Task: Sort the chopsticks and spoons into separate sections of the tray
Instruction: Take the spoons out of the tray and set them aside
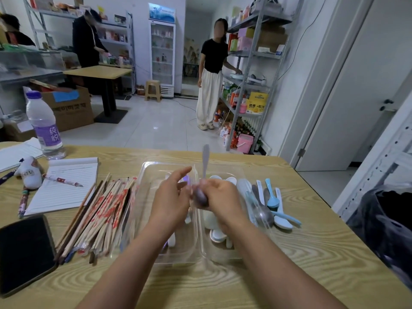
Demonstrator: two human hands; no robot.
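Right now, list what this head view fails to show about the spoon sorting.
- Metal spoon: motion-blurred; its bowel end sits against the right hand, so the grip is unclear.
- Left hand: blurred; contact with the spoon cannot be judged.
- Tray: both hands and forearms cover its middle, hiding the contents there.
- Chopsticks: wrapper print too small to read.

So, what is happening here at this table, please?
A person is sorting cutlery into a clear plastic tray. The right hand holds a metal spoon by its bowl, handle pointing up, above the tray; the left hand is open beside it. White spoons already lie in the tray's right section. The chopsticks are piled on the table left of the tray, and more spoons lie to its right.
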